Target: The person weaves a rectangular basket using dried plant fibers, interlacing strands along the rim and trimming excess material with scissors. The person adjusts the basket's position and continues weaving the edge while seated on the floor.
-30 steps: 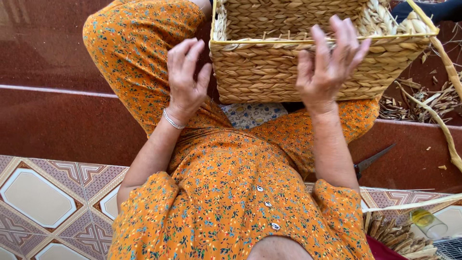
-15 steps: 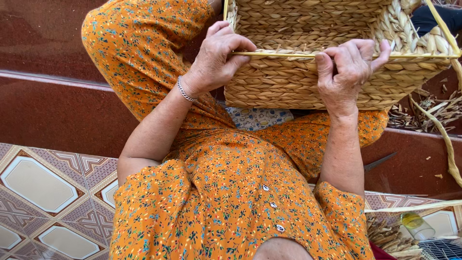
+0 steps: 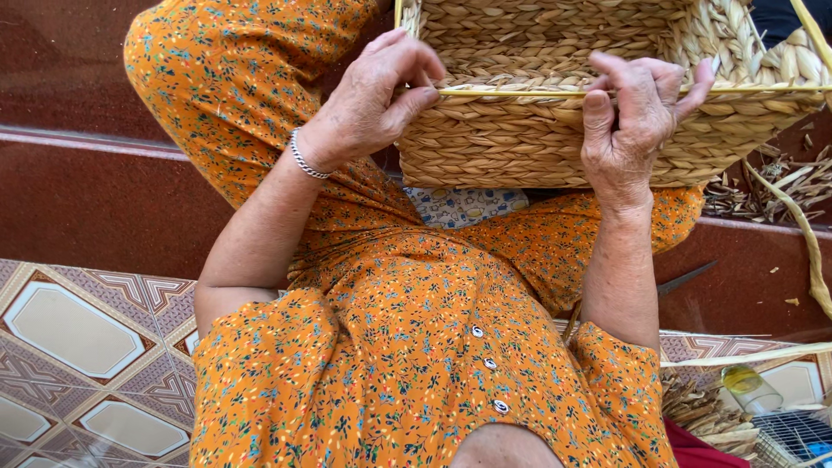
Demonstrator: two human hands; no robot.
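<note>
Now: left hand (image 3: 373,104) pinching woven basket (image 3: 537,139) rim | right hand (image 3: 637,113) gripping same rim | scissors (image 3: 685,279) below right wrist

The woven basket (image 3: 555,143) is straw-tan with a yellow rim strip. The dress (image 3: 407,347) is orange, sprinkled with small multicoloured flowers. The step (image 3: 78,199) is dark red; the floor tiles (image 3: 78,347) show brown-and-white geometric patterns.

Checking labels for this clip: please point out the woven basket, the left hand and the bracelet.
woven basket (image 3: 520,147), head view, on its braided front wall.
left hand (image 3: 368,100), head view, on the back of the hand.
bracelet (image 3: 305,159), head view, on the silver chain at the left wrist.
</note>
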